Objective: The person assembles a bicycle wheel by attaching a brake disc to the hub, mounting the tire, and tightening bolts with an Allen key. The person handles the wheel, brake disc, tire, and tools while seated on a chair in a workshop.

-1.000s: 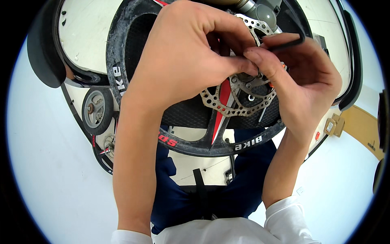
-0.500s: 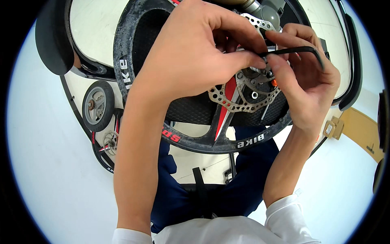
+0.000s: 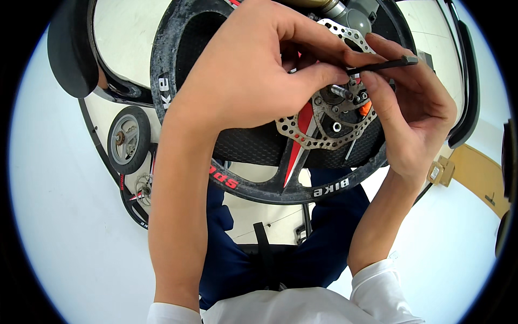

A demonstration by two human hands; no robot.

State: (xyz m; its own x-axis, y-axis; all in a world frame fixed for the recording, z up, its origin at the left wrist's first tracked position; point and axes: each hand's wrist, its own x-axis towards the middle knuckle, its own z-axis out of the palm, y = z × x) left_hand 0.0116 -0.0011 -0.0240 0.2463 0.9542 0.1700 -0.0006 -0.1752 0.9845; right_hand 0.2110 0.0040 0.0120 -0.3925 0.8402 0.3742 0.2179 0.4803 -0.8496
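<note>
A dark spoked bicycle wheel (image 3: 299, 195) with red and white markings lies in front of me, a perforated metal brake disc (image 3: 295, 135) at its hub. Above the hub, my left hand (image 3: 248, 75) is closed, thumb and forefinger pinching one end of a black hex key (image 3: 386, 65). My right hand (image 3: 423, 127) has its thumb and fingers closed around the same key farther right, whose bent end points roughly toward me. Just below the fingertips, the threaded axle (image 3: 341, 93) sticks out of the hub. Near it are an orange piece (image 3: 365, 108) and a nut (image 3: 336, 127).
Beyond the disc rests a grey rounded cylinder (image 3: 356, 20). Black curved armrest-like parts (image 3: 70, 51) stand on both sides. At the left are a small tyred wheel (image 3: 113, 137) and another disc-bearing wheel (image 3: 143, 190). A cardboard box (image 3: 442, 171) sits at the right.
The hex key has turned in my fingers, so its bent end shows foreshortened instead of hanging down to the right. Both hands shifted slightly, uncovering more of the axle.
</note>
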